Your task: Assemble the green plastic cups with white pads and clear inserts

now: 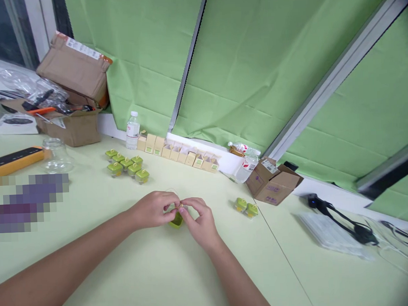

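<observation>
My left hand (155, 210) and my right hand (202, 220) meet over the middle of the table, fingertips pinched close together. Between them is a thin pale cord (172, 189), a loop of which rises above my left fingers. Something small and yellowish shows at the fingertips, too small to make out. Just below the fingers sits a green lid-like piece (176, 221), partly hidden by both hands. Several small clear containers with green lids (126, 163) are grouped beyond my left hand. Two more green-lidded containers (246, 207) stand to the right.
A row of small cream boxes (177, 152) lines the back beside an upright water bottle (132, 131). Bottles lie near an open carton (273, 181). At left are a glass jar (57, 155), a power strip (15, 162) and a full cardboard box (74, 127). Headphones (342, 219) lie right.
</observation>
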`<state>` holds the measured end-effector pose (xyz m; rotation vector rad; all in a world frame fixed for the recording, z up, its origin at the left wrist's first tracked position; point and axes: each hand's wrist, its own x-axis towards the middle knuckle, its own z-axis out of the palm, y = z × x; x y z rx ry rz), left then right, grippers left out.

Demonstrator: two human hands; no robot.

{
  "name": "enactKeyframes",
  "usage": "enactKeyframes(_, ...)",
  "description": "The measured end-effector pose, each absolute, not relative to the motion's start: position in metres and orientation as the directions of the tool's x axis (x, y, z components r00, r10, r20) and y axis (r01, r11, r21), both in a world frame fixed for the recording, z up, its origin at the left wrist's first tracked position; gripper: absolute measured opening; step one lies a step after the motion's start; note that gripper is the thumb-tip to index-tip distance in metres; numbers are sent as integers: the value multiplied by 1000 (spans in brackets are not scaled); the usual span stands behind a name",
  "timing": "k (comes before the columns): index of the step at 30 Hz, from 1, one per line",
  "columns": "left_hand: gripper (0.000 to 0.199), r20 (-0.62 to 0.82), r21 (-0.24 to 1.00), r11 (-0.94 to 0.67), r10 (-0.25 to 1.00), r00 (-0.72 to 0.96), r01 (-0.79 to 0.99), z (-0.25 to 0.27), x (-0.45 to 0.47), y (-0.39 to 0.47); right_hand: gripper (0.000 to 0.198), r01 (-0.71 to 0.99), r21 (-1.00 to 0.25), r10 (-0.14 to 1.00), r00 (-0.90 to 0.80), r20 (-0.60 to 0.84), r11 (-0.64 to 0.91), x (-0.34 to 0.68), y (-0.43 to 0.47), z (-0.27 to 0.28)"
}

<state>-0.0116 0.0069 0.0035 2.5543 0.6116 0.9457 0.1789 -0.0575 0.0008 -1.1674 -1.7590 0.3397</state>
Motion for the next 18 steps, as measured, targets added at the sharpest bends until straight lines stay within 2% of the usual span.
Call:
enactKeyframes(4,14,514,523,-811,546,662,262,3,-10,7,8,515,-720,847,-22,531,465,179,-56,0)
enactKeyframes(10,19,506,555,-787,577,641,271,5,-8,3,12,454,-758,847,15,532,468,171,-58,-1)
enactKeyframes(18,23,360,829,-530,751,553,180,4,-1,4,13,431,-769,835,62,547,472,170,-58,-2)
